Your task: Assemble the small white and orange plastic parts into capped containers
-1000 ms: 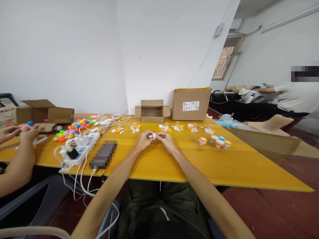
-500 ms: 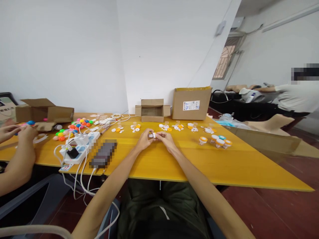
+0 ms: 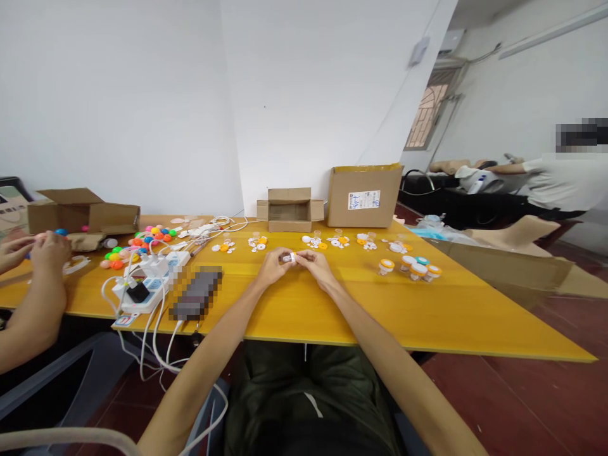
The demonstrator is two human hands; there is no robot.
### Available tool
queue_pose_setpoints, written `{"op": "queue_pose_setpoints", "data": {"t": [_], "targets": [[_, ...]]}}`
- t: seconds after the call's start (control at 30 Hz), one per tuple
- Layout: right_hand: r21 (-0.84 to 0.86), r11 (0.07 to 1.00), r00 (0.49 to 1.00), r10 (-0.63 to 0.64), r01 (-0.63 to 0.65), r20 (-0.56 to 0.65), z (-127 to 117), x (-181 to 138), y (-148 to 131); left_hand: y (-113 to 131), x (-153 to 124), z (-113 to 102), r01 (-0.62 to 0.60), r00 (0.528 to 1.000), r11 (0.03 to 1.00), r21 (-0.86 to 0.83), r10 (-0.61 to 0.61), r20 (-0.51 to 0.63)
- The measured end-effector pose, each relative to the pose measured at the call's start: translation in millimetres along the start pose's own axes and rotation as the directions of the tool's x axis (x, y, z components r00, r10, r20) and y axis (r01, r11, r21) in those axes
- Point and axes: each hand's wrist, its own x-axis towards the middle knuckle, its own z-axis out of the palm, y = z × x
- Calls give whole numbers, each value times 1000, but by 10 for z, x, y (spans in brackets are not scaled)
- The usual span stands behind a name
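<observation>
Over the middle of the yellow table, a small clear cup with a white-and-orange lid lies on its side between my two hands. My left hand is closed around its clear end. At the lid end, the fingers of my right hand are pinched. My fingers hide part of it. Beyond my hands lie small piles of white and orange plastic discs and little clear cups. To the right stand several similar lidded cups, one of them with a teal lid.
An open cardboard box and a larger closed carton stand against the wall. At left are a power strip with cables, a blurred dark device, and colourful balls. A co-worker's hands hold something there.
My hands have shifted very slightly around the lidded cup, and its white lid edge shows a bit more. The co-worker's hands at left have moved a little.
</observation>
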Motion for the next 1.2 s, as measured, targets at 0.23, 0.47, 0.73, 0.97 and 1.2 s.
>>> {"op": "queue_pose_setpoints", "data": {"t": [0.23, 0.47, 0.73, 0.97, 1.2], "targets": [[-1, 1000, 1000, -1, 2, 23, -14, 8, 6, 36, 7, -15, -16, 1000, 1000, 22, 16, -12], [-19, 1000, 999, -5, 6, 35, -21, 10, 21, 40, 8, -14, -3, 1000, 1000, 8, 3, -19], [6, 1000, 1000, 3, -3, 10, 1, -17, -27, 52, 6, -10, 0, 1000, 1000, 12, 0, -18], [74, 994, 996, 85, -86, 10, 68, -54, -4, 39, -3, 0, -41, 999, 998, 47, 41, 8], [-168, 982, 989, -106, 88, -99, 13, -15, -16, -20, -4, 24, -6, 998, 999, 34, 4, 61]]}}
